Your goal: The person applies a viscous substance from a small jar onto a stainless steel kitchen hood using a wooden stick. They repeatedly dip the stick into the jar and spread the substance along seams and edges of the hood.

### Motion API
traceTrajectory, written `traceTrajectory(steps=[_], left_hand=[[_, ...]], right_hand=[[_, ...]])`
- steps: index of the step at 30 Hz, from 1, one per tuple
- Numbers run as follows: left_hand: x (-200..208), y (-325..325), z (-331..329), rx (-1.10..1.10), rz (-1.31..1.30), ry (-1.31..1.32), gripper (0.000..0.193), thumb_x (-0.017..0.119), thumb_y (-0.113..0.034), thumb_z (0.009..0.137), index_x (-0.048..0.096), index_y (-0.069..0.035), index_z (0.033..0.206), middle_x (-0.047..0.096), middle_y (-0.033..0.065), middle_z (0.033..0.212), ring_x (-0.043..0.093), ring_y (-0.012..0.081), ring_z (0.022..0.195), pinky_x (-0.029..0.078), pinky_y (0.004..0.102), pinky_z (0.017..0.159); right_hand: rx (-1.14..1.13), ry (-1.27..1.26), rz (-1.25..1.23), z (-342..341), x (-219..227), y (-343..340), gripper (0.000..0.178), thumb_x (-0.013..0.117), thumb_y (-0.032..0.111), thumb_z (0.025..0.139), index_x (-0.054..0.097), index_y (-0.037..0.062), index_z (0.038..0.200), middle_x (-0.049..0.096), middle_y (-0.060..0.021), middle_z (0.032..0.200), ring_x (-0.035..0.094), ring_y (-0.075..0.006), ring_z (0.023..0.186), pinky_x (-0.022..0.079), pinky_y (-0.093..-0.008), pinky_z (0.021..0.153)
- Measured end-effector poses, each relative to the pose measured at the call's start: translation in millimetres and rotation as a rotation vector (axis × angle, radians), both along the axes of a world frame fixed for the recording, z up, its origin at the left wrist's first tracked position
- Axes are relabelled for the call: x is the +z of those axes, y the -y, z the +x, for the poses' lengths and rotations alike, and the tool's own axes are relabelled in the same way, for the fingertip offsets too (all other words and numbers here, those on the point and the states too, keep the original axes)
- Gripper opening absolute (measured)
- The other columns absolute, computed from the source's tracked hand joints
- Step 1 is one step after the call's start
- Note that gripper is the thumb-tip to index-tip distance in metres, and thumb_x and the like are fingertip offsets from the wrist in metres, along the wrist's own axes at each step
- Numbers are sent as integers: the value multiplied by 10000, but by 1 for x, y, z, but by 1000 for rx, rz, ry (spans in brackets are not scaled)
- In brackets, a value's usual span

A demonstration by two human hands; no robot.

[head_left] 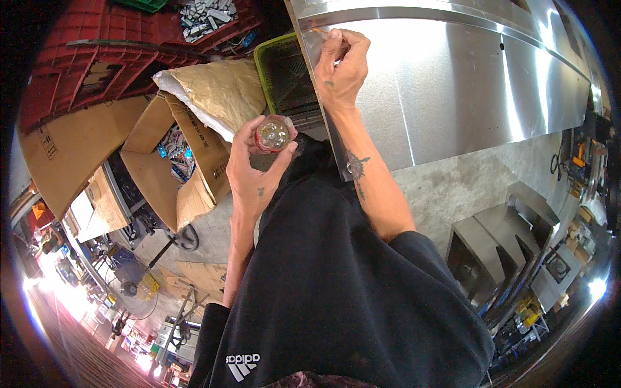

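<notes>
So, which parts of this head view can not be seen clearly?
- Right hand: it holds a thin tool with an orange tip at the steel sheet; the curled fingers hide the grip.
- Small round container in the left hand: contents blurred by glare.
- Green tray: its right part is hidden behind the sheet.
- Open cardboard box: the small items inside are too small to identify.

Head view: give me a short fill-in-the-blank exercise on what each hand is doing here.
1. The left hand holds a small round ____ with a red rim.
2. The right hand presses a thin tool against the edge of a shiny ____ sheet.
3. Left of the sheet sits a mesh tray with a ____ rim.
4. Below the gold padded bag stands an open ____ box.

Missing words: jar; metal; green; cardboard
</notes>
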State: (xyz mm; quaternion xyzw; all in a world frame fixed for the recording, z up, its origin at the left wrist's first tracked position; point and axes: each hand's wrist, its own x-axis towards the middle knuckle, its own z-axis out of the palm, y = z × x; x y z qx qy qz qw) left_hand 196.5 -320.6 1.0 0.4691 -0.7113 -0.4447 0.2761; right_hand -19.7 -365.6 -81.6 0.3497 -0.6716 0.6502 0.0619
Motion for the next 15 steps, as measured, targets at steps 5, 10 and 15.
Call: traceTrajectory(steps=[5,10,15], left_hand=[[-6,0,2,-3,-8,-34,661,918,-117,864,584,7,1420,744,135,1209,732,183,1035,578,331,913],[-8,-1,3,-4,5,-50,663,921,-114,860,584,7,1419,741,136,1210,733,185,1035,582,337,920],[-10,0,6,-2,-2,-59,668,925,-126,857,586,5,1418,737,138,1217,735,186,1028,585,338,920]], right_hand=[[7,18,7,0,-2,-2,249,627,243,1124,568,6,1079,609,-43,834,548,-96,691,469,-281,617],[-3,-21,5,-3,-4,-1,246,625,239,1123,557,13,1055,612,-65,840,549,-118,668,475,-300,601],[8,11,24,-1,-4,-2,272,623,270,1127,561,15,1055,607,-45,830,553,-99,696,482,-287,631]])
